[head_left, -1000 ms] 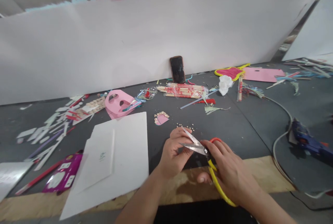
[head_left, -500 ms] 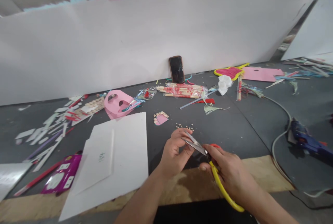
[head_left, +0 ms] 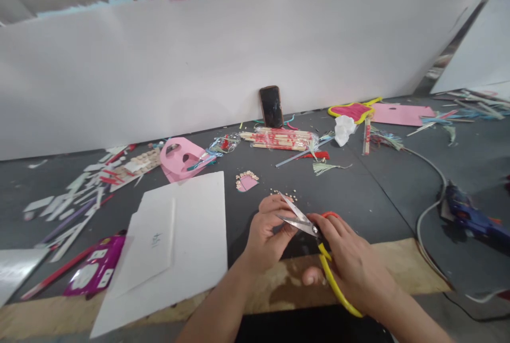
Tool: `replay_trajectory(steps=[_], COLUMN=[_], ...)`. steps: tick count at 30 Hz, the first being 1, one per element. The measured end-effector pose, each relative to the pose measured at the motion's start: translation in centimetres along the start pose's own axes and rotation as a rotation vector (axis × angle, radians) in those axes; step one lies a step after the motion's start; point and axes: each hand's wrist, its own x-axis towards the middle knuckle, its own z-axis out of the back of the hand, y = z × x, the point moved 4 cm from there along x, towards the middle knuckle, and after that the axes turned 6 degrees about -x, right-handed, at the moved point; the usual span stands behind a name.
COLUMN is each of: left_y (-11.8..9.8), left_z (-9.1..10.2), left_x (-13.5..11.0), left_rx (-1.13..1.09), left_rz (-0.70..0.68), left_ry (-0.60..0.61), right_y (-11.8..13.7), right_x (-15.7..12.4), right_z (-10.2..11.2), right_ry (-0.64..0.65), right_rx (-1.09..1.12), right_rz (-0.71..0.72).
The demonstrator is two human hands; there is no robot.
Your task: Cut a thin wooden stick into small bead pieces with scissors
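While the left hand (head_left: 266,234) curls its fingers (head_left: 287,228) narrowly together, thumb against forefinger, whatever they pinch is too small to make out. They sit right at the parted steel blades of the scissors (head_left: 299,218), just below centre of the frame, touching the lower blade. Wrapped through the orange and yellow handles, the right hand (head_left: 354,268) grips the scissors from the lower right. Just above the blade tips lies a scatter of small beads (head_left: 283,193), with a little pink piece (head_left: 247,181) beyond them. A white sheet (head_left: 187,237) lies left of the hands on the dark table (head_left: 358,199); a blue glue gun (head_left: 472,218) rests at the right edge.
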Motion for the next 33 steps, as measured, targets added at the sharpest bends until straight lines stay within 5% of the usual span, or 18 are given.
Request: replay_trajectory(steps=[16,25,33], left_y=[0.79,0.33,0.01], left_z=[-0.16,0.13,0.30], left_x=[-0.25,-0.39,-0.11], left_rx=[-0.124,0.095,0.043], left_rz=[0.110,-0.026,-0.053], left_ry=[0.053,-0.122,-0.108], right_y=[-0.13,-0.37,-0.15], right_x=[0.20,0.10,0.35], right_z=[0.00,-0.21,0.07], right_ry=[-0.052,-0.061,0.027], right_rx=[0.107,0.100,0.042], right_rz=[0.061,-0.006,0.020])
